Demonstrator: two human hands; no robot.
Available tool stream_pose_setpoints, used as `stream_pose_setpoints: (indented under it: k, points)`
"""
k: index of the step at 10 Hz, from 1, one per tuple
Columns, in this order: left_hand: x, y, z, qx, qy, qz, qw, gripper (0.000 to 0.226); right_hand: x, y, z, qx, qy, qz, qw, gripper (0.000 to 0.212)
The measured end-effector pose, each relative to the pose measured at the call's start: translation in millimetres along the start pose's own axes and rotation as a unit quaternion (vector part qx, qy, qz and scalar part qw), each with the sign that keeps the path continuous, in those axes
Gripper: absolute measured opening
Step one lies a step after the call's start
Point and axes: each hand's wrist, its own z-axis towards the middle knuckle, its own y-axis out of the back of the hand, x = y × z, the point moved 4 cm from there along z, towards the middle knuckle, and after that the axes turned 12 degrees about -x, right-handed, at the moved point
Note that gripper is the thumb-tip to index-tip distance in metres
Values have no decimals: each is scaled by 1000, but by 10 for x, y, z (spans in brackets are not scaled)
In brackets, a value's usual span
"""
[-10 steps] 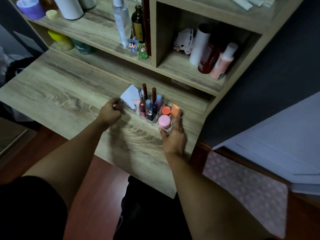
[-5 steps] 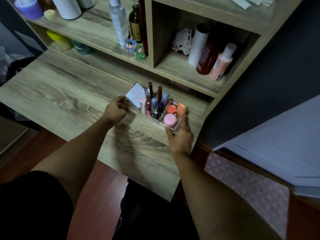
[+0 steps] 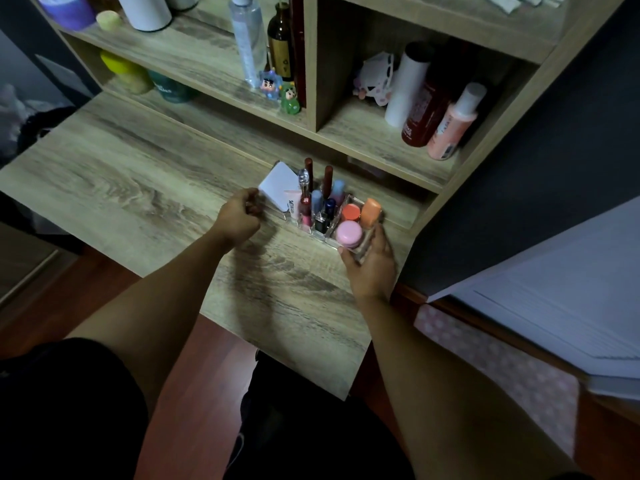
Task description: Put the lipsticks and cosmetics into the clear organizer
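The clear organizer [image 3: 364,249] stands on the wooden desk near the back right. It holds several upright lipsticks [image 3: 306,194], a white square compact [image 3: 278,187], a pink tube, a pink round jar [image 3: 349,233], an orange-red jar [image 3: 350,212] and an orange sponge [image 3: 370,212]. My left hand [image 3: 239,216] grips the organizer's left end with curled fingers. My right hand [image 3: 372,265] holds its right front corner, fingers against the clear wall.
Behind the organizer runs a low shelf edge [image 3: 398,216] of the hutch. The shelves hold bottles [image 3: 426,109], a clear bottle [image 3: 247,39], two small figurines [image 3: 280,93] and cups. A dark wall and a bed [image 3: 554,296] lie right. The desk's front edge [image 3: 277,351] is near my legs.
Both hands have slid the organizer to the right and slightly back across the desk, toward the shelf edge; the grip on its two ends is the same.
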Motion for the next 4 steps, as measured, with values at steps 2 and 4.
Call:
stream_pose_setpoints:
  k: [2,4]
  points:
    - [-79,124,-134,-9,-35,50,998,56,96,81,-41,34,-6,-1,999,92]
    - [-56,78,-424,18,-54,152,987,72,138,189,-183,98,-3,-61,993,88]
